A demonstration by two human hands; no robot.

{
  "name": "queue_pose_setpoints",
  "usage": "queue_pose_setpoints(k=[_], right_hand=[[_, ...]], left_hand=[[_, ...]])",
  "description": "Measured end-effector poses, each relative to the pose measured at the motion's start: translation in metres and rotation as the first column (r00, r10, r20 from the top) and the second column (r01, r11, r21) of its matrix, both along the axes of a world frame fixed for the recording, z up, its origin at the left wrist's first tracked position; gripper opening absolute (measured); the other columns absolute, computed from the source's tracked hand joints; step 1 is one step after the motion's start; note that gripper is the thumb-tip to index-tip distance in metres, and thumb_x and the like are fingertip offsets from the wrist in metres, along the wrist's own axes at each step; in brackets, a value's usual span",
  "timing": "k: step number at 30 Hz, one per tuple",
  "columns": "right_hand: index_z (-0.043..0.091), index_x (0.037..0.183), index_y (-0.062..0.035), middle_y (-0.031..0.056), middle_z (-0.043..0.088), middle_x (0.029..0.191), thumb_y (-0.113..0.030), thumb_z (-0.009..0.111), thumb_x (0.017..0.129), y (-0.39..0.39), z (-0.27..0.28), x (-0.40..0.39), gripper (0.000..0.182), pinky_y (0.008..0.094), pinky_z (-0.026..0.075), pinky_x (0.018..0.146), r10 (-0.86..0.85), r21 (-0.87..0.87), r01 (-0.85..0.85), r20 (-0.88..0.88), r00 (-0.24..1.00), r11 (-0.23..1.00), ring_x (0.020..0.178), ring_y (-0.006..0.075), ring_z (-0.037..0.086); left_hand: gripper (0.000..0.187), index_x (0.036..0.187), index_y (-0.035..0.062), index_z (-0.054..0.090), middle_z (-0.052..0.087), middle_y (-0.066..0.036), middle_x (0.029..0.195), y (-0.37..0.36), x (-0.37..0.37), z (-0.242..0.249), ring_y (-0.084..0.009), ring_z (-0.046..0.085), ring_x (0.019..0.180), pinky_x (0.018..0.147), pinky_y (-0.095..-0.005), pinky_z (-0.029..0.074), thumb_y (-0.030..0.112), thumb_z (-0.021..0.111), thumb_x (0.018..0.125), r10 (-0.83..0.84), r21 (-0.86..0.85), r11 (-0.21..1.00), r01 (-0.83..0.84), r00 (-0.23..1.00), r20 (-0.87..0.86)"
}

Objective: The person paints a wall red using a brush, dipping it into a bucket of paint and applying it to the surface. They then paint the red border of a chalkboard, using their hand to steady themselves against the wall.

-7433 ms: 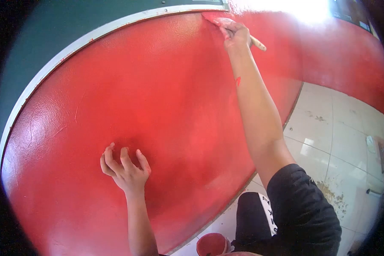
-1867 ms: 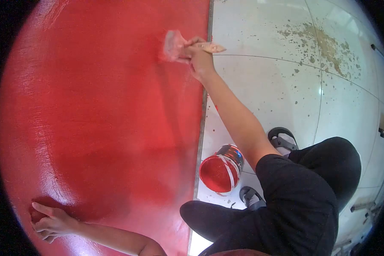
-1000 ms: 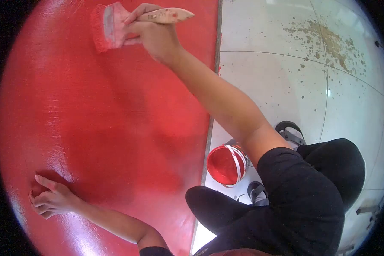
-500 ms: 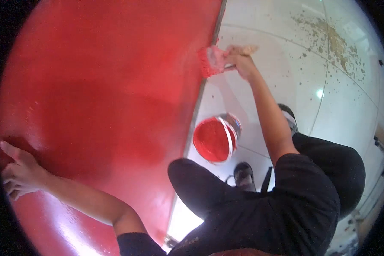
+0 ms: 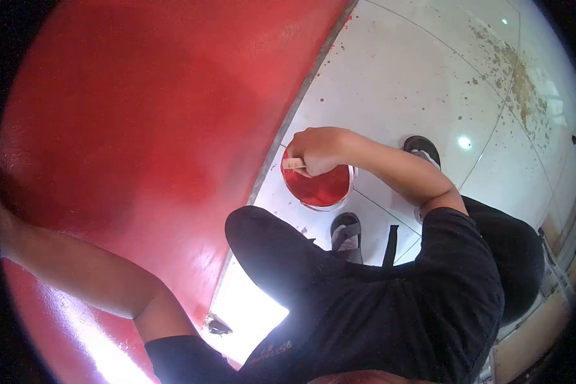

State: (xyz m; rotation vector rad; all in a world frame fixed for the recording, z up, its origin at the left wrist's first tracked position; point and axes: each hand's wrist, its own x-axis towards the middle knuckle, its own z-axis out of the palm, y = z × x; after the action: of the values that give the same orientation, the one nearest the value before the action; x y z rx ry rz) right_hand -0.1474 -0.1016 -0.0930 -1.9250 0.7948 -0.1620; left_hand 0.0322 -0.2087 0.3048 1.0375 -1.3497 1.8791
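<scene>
My right hand (image 5: pixel 319 152) is closed around a paintbrush, whose pale wooden handle (image 5: pixel 294 163) sticks out of the fist. The fist is over the paint bucket (image 5: pixel 331 207), and the brush head is hidden below it. Red paint (image 5: pixel 323 187) shows inside the bucket, which stands on the floor close to the wall. On the left, my left forearm (image 5: pixel 77 262) reaches toward the glossy red wall (image 5: pixel 153 121); the hand itself is cut off at the dark edge of the view.
White floor tiles (image 5: pixel 390 77) carry small red drops and brown splatter (image 5: pixel 518 83). A grey strip (image 5: pixel 297 99) runs along the foot of the wall. My sandalled foot (image 5: pixel 346 233) is just below the bucket, and my bent knee (image 5: pixel 249 233) is near the wall.
My right hand has brought the paintbrush from the wall's lower edge down to the bucket. My left hand has slipped out of view at the left, and the whole view has shifted.
</scene>
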Motion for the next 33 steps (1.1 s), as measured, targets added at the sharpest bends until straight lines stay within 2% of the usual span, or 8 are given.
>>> queue_pose_setpoints(k=[10,12,16,20,22,24,26,33], right_hand=[[0.06,0.063,-0.0097,0.0084,0.062,0.066,-0.003,0.057,0.061,-0.009,-0.022,-0.005,0.008,0.04,0.044,0.056,0.031,0.078,-0.029,-0.025,0.999,0.997,0.064,0.0261,0.059],[0.063,0.067,-0.0082,0.0054,0.062,0.065,-0.002,0.06,0.058,-0.018,-0.012,-0.018,0.012,0.0353,0.045,0.055,0.015,0.416,-0.048,0.082,0.997,0.908,0.061,0.0198,0.058],[0.066,0.072,-0.0069,0.0017,0.061,0.064,-0.002,0.065,0.055,-0.028,-0.003,-0.041,0.018,0.031,0.043,0.049,-0.095,0.341,0.012,0.228,0.969,0.94,0.058,0.0149,0.057],[0.066,0.073,-0.0074,0.0048,0.062,0.064,-0.008,0.069,0.058,-0.024,-0.031,-0.043,0.015,0.0333,0.046,0.048,-0.033,0.462,-0.015,0.096,0.995,0.887,0.06,0.0137,0.057],[0.066,0.075,-0.0078,0.0053,0.062,0.063,-0.014,0.07,0.06,-0.018,-0.044,-0.046,0.016,0.0333,0.048,0.053,0.066,0.038,-0.074,0.174,0.983,0.997,0.06,0.0143,0.057],[0.066,0.077,-0.0063,0.0054,0.064,0.068,-0.008,0.067,0.057,-0.024,-0.046,-0.043,0.02,0.0332,0.047,0.056,0.272,-0.076,-0.262,0.176,0.946,0.962,0.062,0.0144,0.057],[0.066,0.08,-0.0032,0.0025,0.064,0.071,-0.003,0.064,0.058,-0.028,-0.069,-0.045,0.022,0.0299,0.048,0.058,0.091,0.317,-0.201,0.328,0.94,0.927,0.067,0.0116,0.058],[0.063,0.073,-0.0009,0.0045,0.063,0.069,0.005,0.07,0.066,-0.031,-0.061,-0.071,0.013,0.026,0.05,0.054,-0.181,0.524,-0.073,0.416,0.891,0.849,0.066,0.0146,0.063]], left_hand=[[0.067,0.108,-0.0068,0.041,0.043,-0.027,0.106,-0.006,0.004,0.004,-0.0396,0.045,0.101,0.086,-0.0536,0.044,0.058,0.041,0.091,0.033,-0.042,0.999,-0.031,0.999,0.037],[0.067,0.108,-0.0067,0.041,0.043,-0.026,0.105,-0.003,-0.001,-0.002,-0.0389,0.045,0.101,0.085,-0.0531,0.044,0.059,0.039,0.092,0.021,-0.02,1.0,-0.021,1.0,0.003],[0.068,0.108,-0.007,0.041,0.043,-0.026,0.104,-0.004,0.002,0.003,-0.0382,0.045,0.101,0.086,-0.054,0.042,0.059,0.039,0.092,-0.021,-0.009,1.0,0.021,1.0,0.001],[0.078,0.115,-0.01,0.04,0.043,-0.027,0.111,0.005,-0.002,0.002,-0.0383,0.045,0.104,0.09,-0.0567,0.04,0.064,0.039,0.09,0.188,0.003,0.982,-0.188,0.981,-0.045],[0.079,0.12,-0.0076,0.045,0.047,-0.025,0.121,0.003,0.009,0.009,-0.0381,0.044,0.114,0.096,-0.0544,0.037,0.065,0.045,0.088,0.353,-0.019,0.935,-0.355,0.934,-0.06],[0.068,0.12,-0.0019,0.051,0.05,-0.02,0.127,0.002,0.019,0.017,-0.037,0.043,0.122,0.1,-0.0504,0.035,0.058,0.053,0.087,0.294,-0.049,0.954,-0.295,0.955,-0.033],[0.056,0.118,0.0021,0.05,0.048,-0.017,0.128,0.013,-0.004,0.008,-0.0358,0.043,0.12,0.097,-0.0498,0.037,0.048,0.06,0.087,0.122,-0.034,0.992,-0.123,0.992,-0.029],[0.046,0.112,0.0061,0.049,0.043,-0.014,0.129,0.023,-0.015,0.005,-0.0369,0.041,0.115,0.091,-0.0474,0.042,0.039,0.065,0.085,-0.008,0.006,1.0,0.009,0.994,-0.105]])
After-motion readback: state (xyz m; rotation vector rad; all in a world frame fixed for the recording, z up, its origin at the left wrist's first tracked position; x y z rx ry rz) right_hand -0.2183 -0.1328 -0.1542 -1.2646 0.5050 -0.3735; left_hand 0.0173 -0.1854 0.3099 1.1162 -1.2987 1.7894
